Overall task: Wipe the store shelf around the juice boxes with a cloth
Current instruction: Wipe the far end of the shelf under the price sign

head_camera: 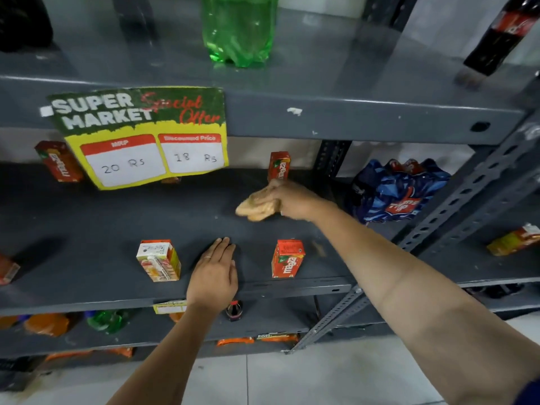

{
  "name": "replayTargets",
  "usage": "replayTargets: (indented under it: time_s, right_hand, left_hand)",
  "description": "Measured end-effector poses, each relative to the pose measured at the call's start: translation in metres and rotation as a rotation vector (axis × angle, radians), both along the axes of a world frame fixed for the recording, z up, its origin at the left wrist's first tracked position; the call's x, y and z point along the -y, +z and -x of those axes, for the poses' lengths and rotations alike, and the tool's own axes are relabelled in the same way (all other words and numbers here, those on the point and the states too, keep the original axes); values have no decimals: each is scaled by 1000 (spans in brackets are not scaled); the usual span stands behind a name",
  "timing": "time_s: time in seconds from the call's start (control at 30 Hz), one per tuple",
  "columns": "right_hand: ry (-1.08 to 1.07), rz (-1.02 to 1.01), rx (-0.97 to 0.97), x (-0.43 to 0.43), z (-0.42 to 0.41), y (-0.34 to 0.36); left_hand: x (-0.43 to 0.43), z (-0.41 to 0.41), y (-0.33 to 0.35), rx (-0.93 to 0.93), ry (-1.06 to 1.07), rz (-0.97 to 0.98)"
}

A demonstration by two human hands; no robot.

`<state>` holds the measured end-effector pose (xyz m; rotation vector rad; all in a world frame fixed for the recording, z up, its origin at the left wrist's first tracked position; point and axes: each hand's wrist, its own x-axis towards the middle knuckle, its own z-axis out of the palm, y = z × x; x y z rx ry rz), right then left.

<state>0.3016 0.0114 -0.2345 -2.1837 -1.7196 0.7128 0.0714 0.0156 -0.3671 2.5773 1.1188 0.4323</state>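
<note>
Cloth (pixel 257 204) gripped by right hand (pixel 295 201) near juice box (pixel 279 166); left hand (pixel 214 276) flat on shelf (pixel 117 223).

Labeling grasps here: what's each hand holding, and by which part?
Right hand holds the cloth, bunched up, gripped at its right end. Left hand holds nothing; it lies flat on the shelf.

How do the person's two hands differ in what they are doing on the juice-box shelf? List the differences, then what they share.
The right hand grips a tan cloth; the left hand holds nothing. The right hand reaches deep, near the back juice box; the left hand lies flat near the front edge, fingers extended. Both are bare and over the same grey shelf.
</note>
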Motion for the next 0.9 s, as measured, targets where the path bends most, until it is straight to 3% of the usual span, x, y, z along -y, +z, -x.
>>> replayTargets:
  time_s: [0.17, 0.27, 0.4, 0.5, 0.6, 0.67, 0.8, 0.9]
  right_hand:
    - [189, 320, 135, 17, -1, -38]
    - [42, 368, 109, 30, -20, -37]
    - [-40, 530, 256, 46, -44, -27]
    - [-298, 356, 9, 43, -58, -13]
    - [-589, 1, 314, 25, -71, -6]
    - [-548, 37, 434, 22, -70, -18]
    - [-413, 224, 425, 41, -51, -52]
    - [-354, 224, 391, 61, -32, -53]
  left_hand:
    - [0, -2, 1, -17, -2, -15]
    - [0, -3, 1, -25, 0, -24]
    - [1, -2, 0, -28, 5, -22]
    - [2, -3, 0, -31, 7, -18]
    - [1, -3, -1, -21, 11, -18]
    - [1, -2, -1, -22, 11, -20]
    - [1, -3, -1, -14, 13, -23]
    - [1, -4, -2, -5, 13, -32]
